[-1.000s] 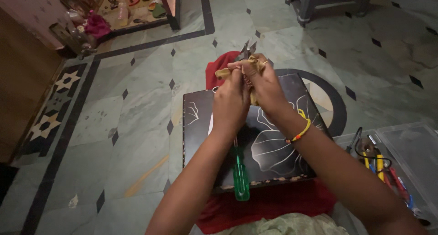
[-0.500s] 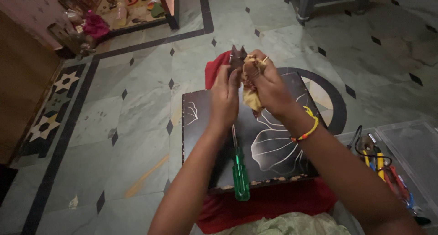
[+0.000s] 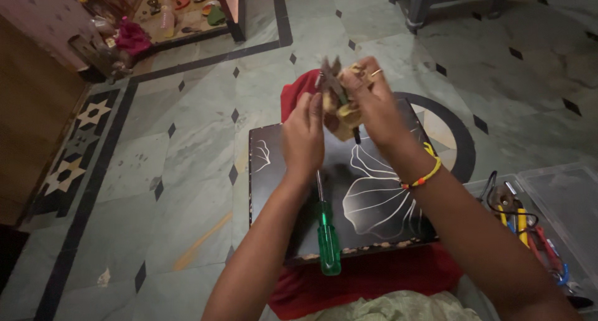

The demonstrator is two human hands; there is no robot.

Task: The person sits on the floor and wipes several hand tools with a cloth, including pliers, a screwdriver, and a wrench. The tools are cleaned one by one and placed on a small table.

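Both hands raised above a dark flower-patterned board (image 3: 374, 196). Right hand (image 3: 374, 109) grips pliers (image 3: 330, 72) wrapped in a yellowish rag (image 3: 339, 118); left hand (image 3: 303, 137) touches the rag. A green-handled screwdriver (image 3: 327, 243) lies across the board's near edge.

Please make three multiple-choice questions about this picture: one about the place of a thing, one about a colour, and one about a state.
1. Where does the screwdriver lie?
A. in the clear box
B. on the dark board
C. in the left hand

2. What colour is its handle?
A. green
B. red
C. yellow

3. What is the state of the pliers?
A. lying on the floor
A. is wrong if held; B. held up in the hands with a cloth
C. stored in the clear box

Answers:
1 B: it rests on the dark board, handle toward the person.
2 A: the handle is clear green.
3 B: the right hand and left hand grip them with a yellowish cloth.
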